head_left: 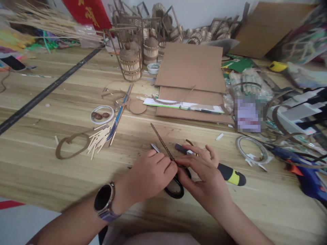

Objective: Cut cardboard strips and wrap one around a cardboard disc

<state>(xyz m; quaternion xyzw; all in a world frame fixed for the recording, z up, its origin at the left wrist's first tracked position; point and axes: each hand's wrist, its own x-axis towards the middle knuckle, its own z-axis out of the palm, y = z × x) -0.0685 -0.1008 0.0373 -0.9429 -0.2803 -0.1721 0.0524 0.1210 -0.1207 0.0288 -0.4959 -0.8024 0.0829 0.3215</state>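
My left hand [154,172], with a watch on its wrist, is closed, its fingertips on the lower end of a thin brown cardboard strip [162,141]. My right hand [204,173] pinches the same end from the other side, with its outer fingers spread. The strip points up and away with a ridged edge. Under both hands lie scissors [175,195] with black handles; a blade tip shows past my left knuckles. A black and yellow utility knife [233,175] lies partly hidden under my right hand. The exact meeting point of the fingers is partly hidden.
Small wooden sticks [99,137] and a cardboard loop [73,146] lie at left, near a white tape ring [102,115] with brown balls inside. Cardboard sheets [190,68] and small lantern-like models [129,64] stand behind. At right are a tape roll [252,149] and a blue glue gun [306,177].
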